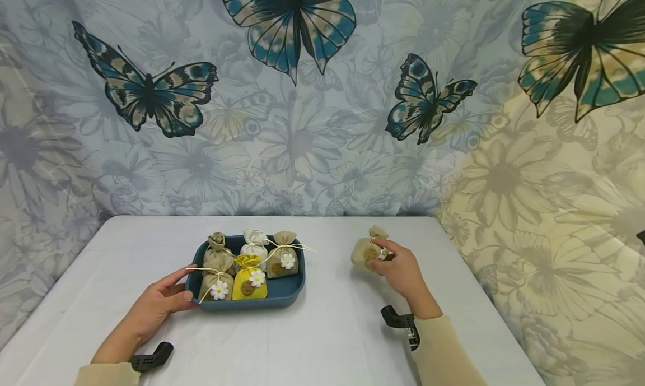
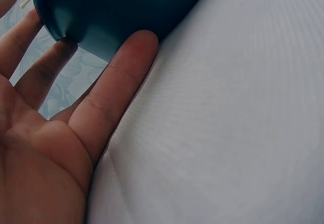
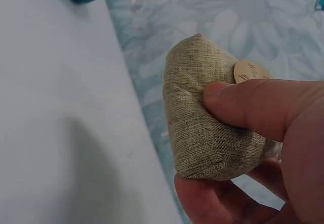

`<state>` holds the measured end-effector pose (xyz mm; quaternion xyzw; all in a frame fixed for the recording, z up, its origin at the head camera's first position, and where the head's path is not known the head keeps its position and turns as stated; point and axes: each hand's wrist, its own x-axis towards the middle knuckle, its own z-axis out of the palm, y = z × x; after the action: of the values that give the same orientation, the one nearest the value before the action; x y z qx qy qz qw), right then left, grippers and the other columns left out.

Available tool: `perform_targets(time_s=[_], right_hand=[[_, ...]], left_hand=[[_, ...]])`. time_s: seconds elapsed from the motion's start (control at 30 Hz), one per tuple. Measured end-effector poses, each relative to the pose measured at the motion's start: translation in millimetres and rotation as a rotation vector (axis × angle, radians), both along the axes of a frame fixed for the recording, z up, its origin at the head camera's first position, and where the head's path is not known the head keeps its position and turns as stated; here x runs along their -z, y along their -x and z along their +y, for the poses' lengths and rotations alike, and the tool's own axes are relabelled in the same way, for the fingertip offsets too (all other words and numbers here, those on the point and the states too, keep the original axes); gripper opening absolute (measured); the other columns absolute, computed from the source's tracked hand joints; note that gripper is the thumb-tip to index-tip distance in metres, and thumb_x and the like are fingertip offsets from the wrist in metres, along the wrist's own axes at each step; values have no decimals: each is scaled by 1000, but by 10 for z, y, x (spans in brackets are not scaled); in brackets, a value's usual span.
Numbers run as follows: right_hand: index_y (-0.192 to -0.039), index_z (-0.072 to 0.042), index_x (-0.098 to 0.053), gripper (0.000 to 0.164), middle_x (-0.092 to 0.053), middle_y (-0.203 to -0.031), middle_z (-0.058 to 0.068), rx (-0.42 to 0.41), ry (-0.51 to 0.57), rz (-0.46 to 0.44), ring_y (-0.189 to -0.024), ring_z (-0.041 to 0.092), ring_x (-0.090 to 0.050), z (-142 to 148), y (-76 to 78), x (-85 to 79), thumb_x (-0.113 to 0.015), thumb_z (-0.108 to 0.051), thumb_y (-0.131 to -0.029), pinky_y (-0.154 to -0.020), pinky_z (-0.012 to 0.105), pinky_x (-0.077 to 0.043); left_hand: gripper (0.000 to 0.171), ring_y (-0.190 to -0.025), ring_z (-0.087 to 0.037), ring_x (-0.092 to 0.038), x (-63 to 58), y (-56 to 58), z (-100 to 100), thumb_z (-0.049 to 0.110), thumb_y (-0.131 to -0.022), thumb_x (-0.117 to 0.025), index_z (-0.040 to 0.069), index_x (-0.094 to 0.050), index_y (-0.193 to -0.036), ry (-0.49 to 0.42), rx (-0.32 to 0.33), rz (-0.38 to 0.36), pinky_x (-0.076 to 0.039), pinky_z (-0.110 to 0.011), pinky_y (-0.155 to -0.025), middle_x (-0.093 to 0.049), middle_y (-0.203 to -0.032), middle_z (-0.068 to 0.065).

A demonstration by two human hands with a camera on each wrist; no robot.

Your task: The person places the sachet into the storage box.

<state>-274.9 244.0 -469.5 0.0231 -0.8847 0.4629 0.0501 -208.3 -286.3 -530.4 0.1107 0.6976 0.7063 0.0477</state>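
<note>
In the head view my right hand (image 1: 403, 269) pinches a beige drawstring sachet (image 1: 360, 252) above the right part of the table. The right wrist view shows the thumb (image 3: 238, 102) pressed into the woven cloth (image 3: 195, 122) beside a round wooden tag (image 3: 249, 71), fingers underneath. My left hand (image 1: 160, 297) touches the left end of a blue tray (image 1: 262, 303), its straight fingers spread against the wall in the left wrist view. Inside the tray stand a yellow sachet (image 1: 242, 288), a white sachet (image 1: 252, 250) and several brown ones, including one brown sachet (image 1: 276, 265) at the back right.
A white cloth covers the table (image 1: 342, 330). Behind it hangs a curtain (image 1: 322, 167) printed with butterflies and flowers. A bare patch of tray floor (image 1: 284, 287) shows at the front right, next to the yellow sachet.
</note>
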Motion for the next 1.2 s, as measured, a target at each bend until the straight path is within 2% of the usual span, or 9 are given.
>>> perform_targets(time_s=[0.13, 0.2, 0.33, 0.5, 0.6, 0.77, 0.97, 1.2], right_hand=[[-133, -18, -66, 57, -65, -110, 10, -16, -36, 33, -88, 25, -55, -73, -38, -183, -86, -20, -80, -62, 34, -51], [-133, -17, -66, 57, -64, -117, 11, -31, -47, 51, -93, 27, -55, -122, -68, -269, -86, -20, -80, -64, 35, -52], [-133, -16, -66, 55, -64, -124, 10, -69, -80, 94, -99, 29, -57, -249, -130, -432, -85, -20, -81, -66, 35, -53], [-132, -16, -66, 54, -62, -130, 6, -121, -92, 146, -104, 27, -59, -431, -207, -577, -85, -18, -81, -78, 41, -53], [-132, -18, -67, 54, -61, -133, 3, -139, -90, 138, -106, 27, -58, -548, -272, -600, -85, -17, -81, -83, 44, -52], [-128, -21, -68, 52, -61, -131, -1, -155, -102, 136, -105, 27, -58, -788, -325, -605, -86, -16, -79, -78, 42, -53], [-126, -23, -69, 49, -61, -127, -2, -196, -80, 129, -103, 26, -57, -1068, -326, -585, -86, -16, -80, -71, 37, -53], [-127, -21, -67, 48, -60, -127, 1, -291, -71, 114, -104, 27, -57, -1289, -344, -531, -82, -13, -82, -72, 37, -53]], left_hand=[[60, -110, -14, -63, -16, 5, -4, -2, -99, -59, -8, -31, -152, 4, -1, 2, -58, -43, -81, -52, -132, -3], [60, -110, -14, -63, -22, 9, -7, -2, -99, -59, -8, -31, -152, 4, -1, 3, -58, -43, -81, -52, -132, -5], [59, -110, -13, -63, -36, 13, -11, -2, -99, -59, -9, -31, -151, 2, 0, 2, -58, -44, -81, -51, -133, -2], [60, -111, -10, -61, -53, 5, -3, -1, -99, -59, -8, -31, -152, 14, -13, -6, -58, -43, -81, -49, -135, 8], [61, -111, -9, -61, -32, -28, 17, 0, -99, -60, -9, -30, -152, 19, -18, -27, -58, -43, -82, -48, -135, 9], [63, -111, -10, -61, 0, -59, 39, 1, -98, -62, -10, -30, -151, 18, -33, -50, -58, -44, -82, -49, -134, 7], [62, -111, -9, -61, -13, -29, 27, -1, -98, -61, -9, -31, -151, -4, -31, -30, -58, -43, -81, -52, -133, 15], [59, -113, -9, -60, -36, -32, 25, -4, -99, -58, -10, -30, -151, -30, 19, 17, -58, -44, -82, -52, -134, 15]])
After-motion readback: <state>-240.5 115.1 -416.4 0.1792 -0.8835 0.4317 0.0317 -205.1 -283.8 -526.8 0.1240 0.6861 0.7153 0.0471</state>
